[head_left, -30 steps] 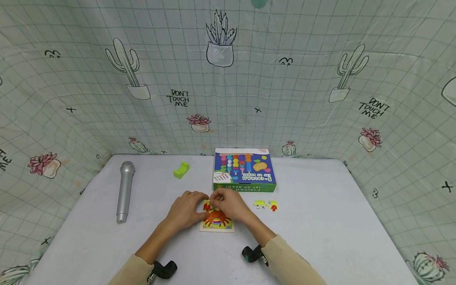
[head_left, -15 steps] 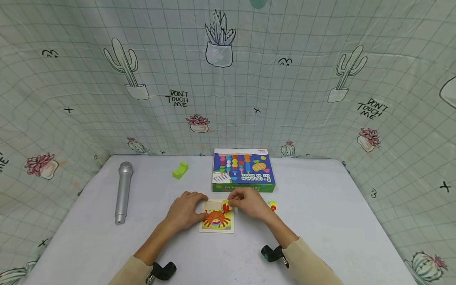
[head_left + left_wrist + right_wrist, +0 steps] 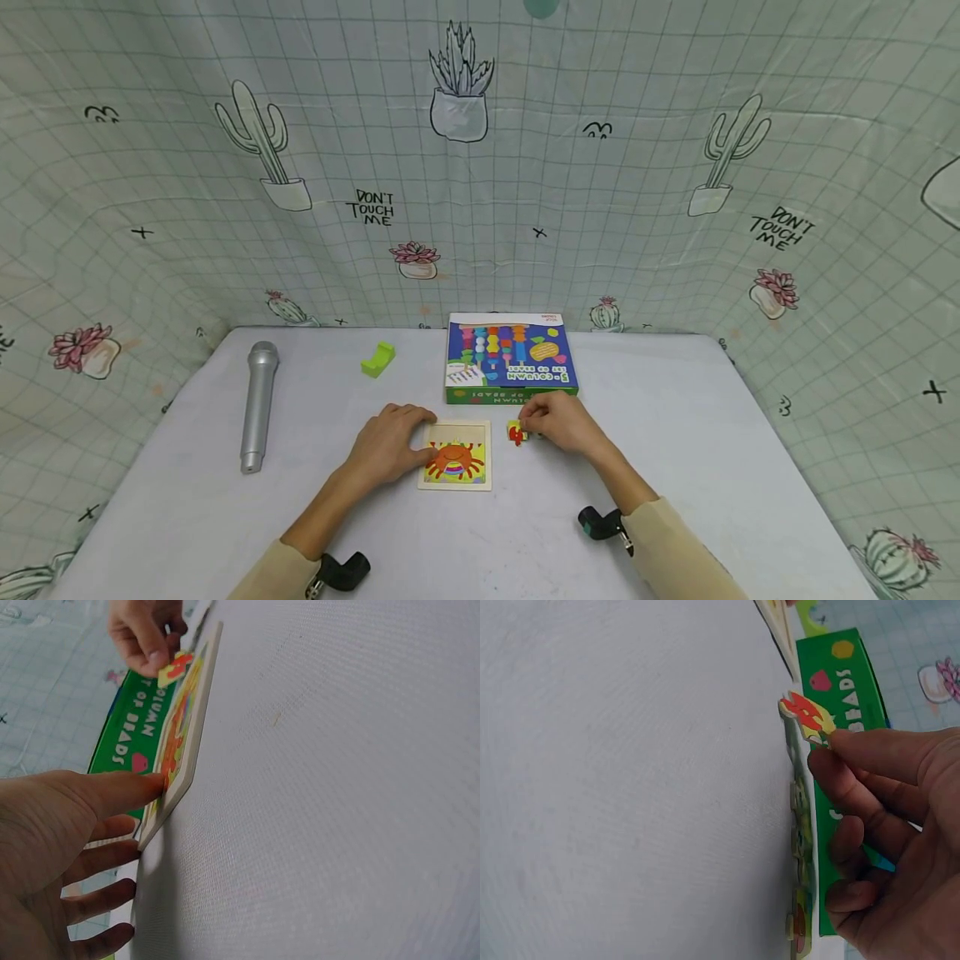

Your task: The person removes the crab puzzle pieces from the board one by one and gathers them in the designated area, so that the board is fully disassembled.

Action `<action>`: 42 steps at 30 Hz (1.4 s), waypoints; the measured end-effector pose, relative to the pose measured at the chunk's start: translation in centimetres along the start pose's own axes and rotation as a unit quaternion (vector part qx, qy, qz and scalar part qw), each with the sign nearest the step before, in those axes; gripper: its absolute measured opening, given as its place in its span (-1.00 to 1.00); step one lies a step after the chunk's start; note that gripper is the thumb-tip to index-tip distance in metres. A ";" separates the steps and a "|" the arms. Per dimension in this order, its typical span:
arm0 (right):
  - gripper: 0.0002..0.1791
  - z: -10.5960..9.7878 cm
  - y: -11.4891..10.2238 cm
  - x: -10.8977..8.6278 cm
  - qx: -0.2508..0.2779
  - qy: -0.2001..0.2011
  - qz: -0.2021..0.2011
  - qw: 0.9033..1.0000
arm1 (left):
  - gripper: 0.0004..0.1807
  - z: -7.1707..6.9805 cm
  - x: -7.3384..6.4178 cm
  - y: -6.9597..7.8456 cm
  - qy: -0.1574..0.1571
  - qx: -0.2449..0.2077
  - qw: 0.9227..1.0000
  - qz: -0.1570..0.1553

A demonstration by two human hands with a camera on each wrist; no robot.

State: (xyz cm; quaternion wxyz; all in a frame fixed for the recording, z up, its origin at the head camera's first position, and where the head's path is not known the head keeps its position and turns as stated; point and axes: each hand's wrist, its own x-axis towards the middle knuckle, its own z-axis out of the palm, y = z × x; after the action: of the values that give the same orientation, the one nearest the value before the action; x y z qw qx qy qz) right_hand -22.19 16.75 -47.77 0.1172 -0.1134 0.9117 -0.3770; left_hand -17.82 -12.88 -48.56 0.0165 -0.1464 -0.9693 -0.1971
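Head view: crab board (image 3: 468, 432) is steadied by spread left hand (image 3: 392, 445), claw piece (image 3: 515, 432) pinched by right hand (image 3: 564, 422) — seemingly mid-sorting; controlled placing is needed.

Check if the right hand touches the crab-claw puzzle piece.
Touching. The right wrist view shows the right hand pinching the crab-claw puzzle piece at one edge.

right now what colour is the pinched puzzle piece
The puzzle piece is red and yellow, clearest in the right wrist view.

Cactus-print cloth (image 3: 487, 200) behind white table (image 3: 675, 433)
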 end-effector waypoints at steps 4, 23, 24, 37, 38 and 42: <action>-0.95 0.1 0.2 0.1 -0.004 0.005 -0.001 1.000 | -0.48 0.0 0.0 0.0 0.002 0.000 1.000 0.003; -0.94 0.3 0.5 0.1 -0.068 0.039 0.000 0.997 | -0.48 0.0 0.0 0.0 -0.001 0.002 1.000 0.001; -0.94 0.3 0.5 0.0 -0.072 0.040 0.000 0.997 | -0.48 0.0 0.0 0.0 -0.001 0.002 1.000 0.001; -0.88 0.8 0.7 0.0 -0.082 0.051 0.003 0.995 | -0.55 0.0 -0.1 -0.1 0.003 -0.003 1.000 0.011; -0.87 0.8 0.7 0.0 -0.082 0.051 0.003 0.995 | -0.55 0.0 -0.2 -0.1 0.004 -0.002 1.000 0.013; -0.91 0.8 0.7 0.0 -0.082 0.054 0.002 0.995 | -0.56 0.0 -0.2 -0.1 0.004 0.001 1.000 0.018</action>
State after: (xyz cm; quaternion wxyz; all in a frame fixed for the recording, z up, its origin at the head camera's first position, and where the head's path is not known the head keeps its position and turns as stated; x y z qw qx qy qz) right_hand -22.04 16.77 -48.82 0.0589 -0.1000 0.9447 -0.3067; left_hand -17.64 -13.04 -48.65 0.0245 -0.1625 -0.9666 -0.1966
